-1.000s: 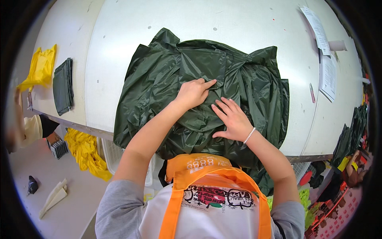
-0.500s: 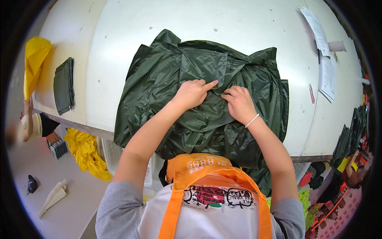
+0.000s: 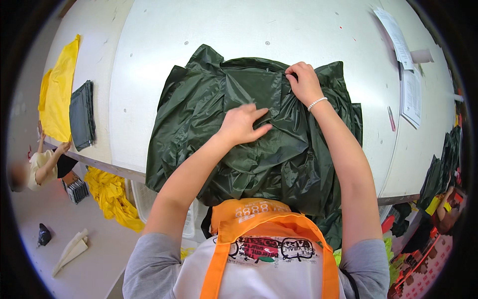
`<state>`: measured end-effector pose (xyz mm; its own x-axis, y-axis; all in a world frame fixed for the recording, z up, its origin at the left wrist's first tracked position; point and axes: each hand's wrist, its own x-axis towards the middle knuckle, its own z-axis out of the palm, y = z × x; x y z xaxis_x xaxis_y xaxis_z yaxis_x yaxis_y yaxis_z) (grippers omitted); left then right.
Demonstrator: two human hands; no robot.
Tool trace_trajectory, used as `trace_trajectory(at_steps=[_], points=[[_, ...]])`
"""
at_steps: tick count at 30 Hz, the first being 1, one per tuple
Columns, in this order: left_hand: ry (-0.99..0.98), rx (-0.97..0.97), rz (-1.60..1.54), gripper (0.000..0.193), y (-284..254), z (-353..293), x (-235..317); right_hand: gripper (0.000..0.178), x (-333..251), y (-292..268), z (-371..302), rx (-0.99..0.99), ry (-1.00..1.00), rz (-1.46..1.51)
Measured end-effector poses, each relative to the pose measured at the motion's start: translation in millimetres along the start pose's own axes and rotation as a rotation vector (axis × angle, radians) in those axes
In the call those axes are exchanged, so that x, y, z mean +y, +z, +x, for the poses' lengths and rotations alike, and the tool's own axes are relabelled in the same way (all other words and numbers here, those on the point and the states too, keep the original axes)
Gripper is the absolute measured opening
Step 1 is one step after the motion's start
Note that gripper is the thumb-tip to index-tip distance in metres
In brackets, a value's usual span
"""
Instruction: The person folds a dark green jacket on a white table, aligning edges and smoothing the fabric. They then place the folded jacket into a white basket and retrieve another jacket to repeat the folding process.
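A dark green, shiny waterproof garment [image 3: 199, 124], much like a raincoat, lies rumpled on the white table in front of me. A smooth square panel, perhaps a pocket [image 3: 256, 89], sits near its far edge. My left hand [image 3: 242, 124] rests on the fabric just below that panel, slightly blurred, thumb and fingers spread. At the panel's far right corner, my right hand [image 3: 302, 82], with a white bead bracelet at the wrist, pinches the cloth between thumb and fingers. The near part of the garment hangs over the table edge against my orange apron [image 3: 249, 212].
On the white table [image 3: 328, 30] stand a stack of folded dark green pieces [image 3: 82, 114], printed sheets [image 3: 409, 92] and a small pink-handled tool [image 3: 391, 118]. At the left, another person handles yellow fabric [image 3: 59, 92]. More yellow fabric [image 3: 112, 194] lies below the table edge.
My right hand has moved away from me to the panel's far corner. My left hand has shifted slightly nearer, its fingers spreading. The other person has spread the yellow fabric over the table.
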<state>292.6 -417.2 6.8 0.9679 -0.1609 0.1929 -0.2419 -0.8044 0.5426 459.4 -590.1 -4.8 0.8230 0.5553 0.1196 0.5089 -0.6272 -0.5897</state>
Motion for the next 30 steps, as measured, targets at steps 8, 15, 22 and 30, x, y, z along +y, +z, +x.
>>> trace_trajectory(at_steps=[8, 15, 22, 30], points=[[-0.405, 0.178, -0.327, 0.033, 9, 89, -17, 0.013, -25, -33, 20, -0.253, 0.099, 0.35], [-0.558, 0.036, -0.651, 0.025, 1, 90, -29, 0.008, -25, -15, 45, -0.001, -0.22, 0.181], [-0.542, 0.069, -0.596, 0.023, -3, 87, -25, 0.018, -28, -5, 20, 0.081, 0.1, 0.424], [-0.486, 0.237, -0.503, 0.024, -9, 92, -3, 0.017, -38, -8, 11, -0.041, 0.28, 0.612]])
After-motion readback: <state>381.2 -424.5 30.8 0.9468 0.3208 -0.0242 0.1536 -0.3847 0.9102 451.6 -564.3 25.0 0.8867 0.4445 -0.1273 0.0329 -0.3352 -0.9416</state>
